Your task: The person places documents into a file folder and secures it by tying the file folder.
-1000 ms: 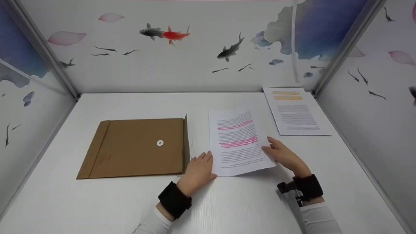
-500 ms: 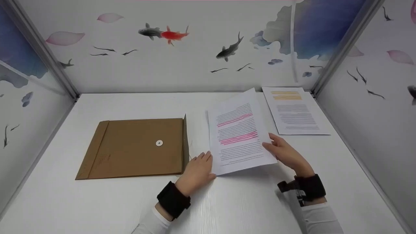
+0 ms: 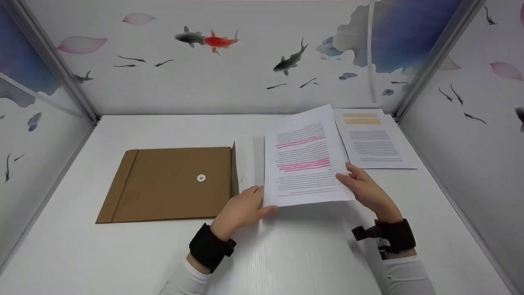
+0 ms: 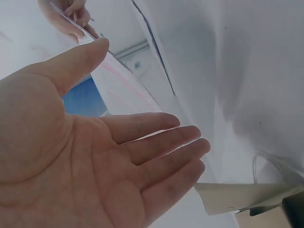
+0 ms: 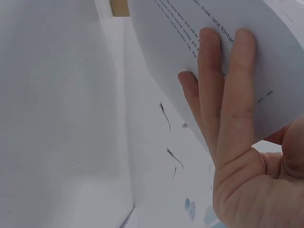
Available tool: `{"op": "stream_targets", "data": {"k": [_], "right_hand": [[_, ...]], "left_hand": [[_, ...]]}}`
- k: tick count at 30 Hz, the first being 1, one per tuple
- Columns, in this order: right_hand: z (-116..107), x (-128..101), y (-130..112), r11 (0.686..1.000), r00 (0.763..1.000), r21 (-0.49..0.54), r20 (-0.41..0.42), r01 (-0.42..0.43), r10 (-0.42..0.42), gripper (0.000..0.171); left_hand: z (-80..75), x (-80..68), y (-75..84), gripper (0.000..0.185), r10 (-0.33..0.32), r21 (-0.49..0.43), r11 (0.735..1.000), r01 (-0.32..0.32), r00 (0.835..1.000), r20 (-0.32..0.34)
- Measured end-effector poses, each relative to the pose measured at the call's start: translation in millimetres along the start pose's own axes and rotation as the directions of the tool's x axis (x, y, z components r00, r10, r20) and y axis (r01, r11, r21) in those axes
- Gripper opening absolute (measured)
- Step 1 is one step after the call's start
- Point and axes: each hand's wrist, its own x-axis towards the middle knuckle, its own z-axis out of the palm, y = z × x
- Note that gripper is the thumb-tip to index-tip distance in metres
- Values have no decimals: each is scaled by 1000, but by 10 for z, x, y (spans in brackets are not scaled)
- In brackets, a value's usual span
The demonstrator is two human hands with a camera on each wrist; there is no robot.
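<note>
In the head view my right hand (image 3: 370, 190) pinches the lower right corner of a printed sheet (image 3: 303, 180) with pink highlighted lines. Its thumb lies on the front, and its long fingers (image 5: 242, 95) spread straight across the back in the right wrist view. The sheet is raised and tilted, with its lower edge over the table. At its lower left corner is my left hand (image 3: 239, 209), its fingers straight and its palm bare in the left wrist view, thumb close to the sheet's edge. A brown document envelope (image 3: 172, 184) with a white button lies beside that hand, flap upright.
A stack of printed pages (image 3: 374, 143) with orange highlighting lies at the back right of the white table (image 3: 294, 254). Patterned panels (image 3: 245, 82) wall in the back and both sides. A thin string (image 4: 254, 166) lies by the envelope's flap.
The sheet has risen off the table and shifted toward the back right, now overlapping the stack's left edge in view. My right hand moved slightly right with it, my left hand slightly left.
</note>
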Motion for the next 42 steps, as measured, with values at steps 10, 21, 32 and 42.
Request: {"op": "stream_targets", "data": {"k": [10, 21, 32, 42], "right_hand": [[68, 5, -46, 998, 999, 55, -38, 17, -15, 62], [187, 55, -84, 991, 1000, 130, -4, 23, -23, 65], [279, 73, -76, 994, 999, 109, 47, 18, -23, 67], [326, 79, -53, 995, 998, 96, 58, -11, 5, 68]], "left_hand": [[-114, 87, -55, 53, 48, -265, 963, -48, 999, -4], [-122, 140, -110, 53, -32, -426, 904, -29, 990, -135], [-173, 148, -127, 53, -106, -580, 814, 4, 984, -142], [-273, 122, -156, 56, -94, -711, 703, -8, 990, -105]]}}
